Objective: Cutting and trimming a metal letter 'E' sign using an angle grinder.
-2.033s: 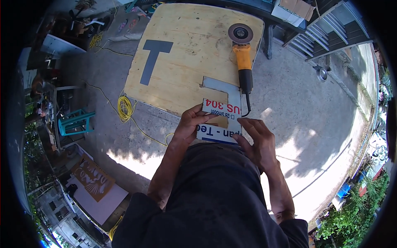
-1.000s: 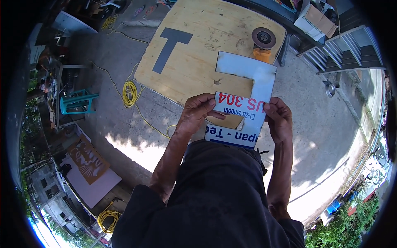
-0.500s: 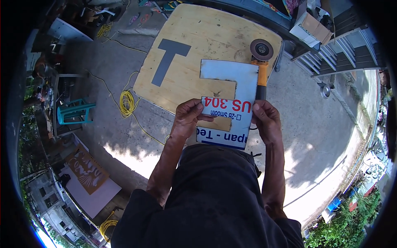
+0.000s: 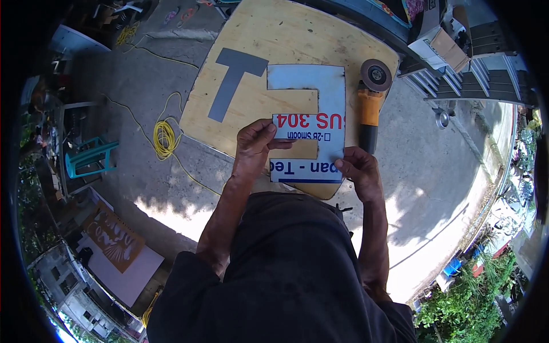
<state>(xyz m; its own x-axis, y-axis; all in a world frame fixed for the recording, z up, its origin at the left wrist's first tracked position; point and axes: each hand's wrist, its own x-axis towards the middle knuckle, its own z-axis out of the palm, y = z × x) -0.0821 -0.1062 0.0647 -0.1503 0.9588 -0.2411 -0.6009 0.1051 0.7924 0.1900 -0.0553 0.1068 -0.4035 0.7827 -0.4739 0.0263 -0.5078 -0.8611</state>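
An E-shaped cut sheet [image 4: 330,100], pale with printed lettering, is held over a plywood board [image 4: 297,31]. My left hand [image 4: 253,143] grips the end of its middle arm, thumb on top. My right hand [image 4: 361,171] pinches its lower right edge. A grey T-shaped piece [image 4: 229,86] lies on the board just left of the held sheet. An angle grinder [image 4: 369,108] with yellow-and-black body and round disc lies along the board's right side.
A yellow cord coil [image 4: 166,140] and a teal plastic stool [image 4: 88,157] are on the concrete floor at left. Brown cut template [image 4: 114,234] on a pink sheet lies lower left. Cardboard box [image 4: 443,48], metal railing [image 4: 477,77] and metal bowl [image 4: 441,119] are at right; plants [image 4: 463,300] lower right.
The E-shaped sheet has moved up the view and leftward, closer to the T. My right hand now grips lower on its edge; my left hand still holds the middle arm.
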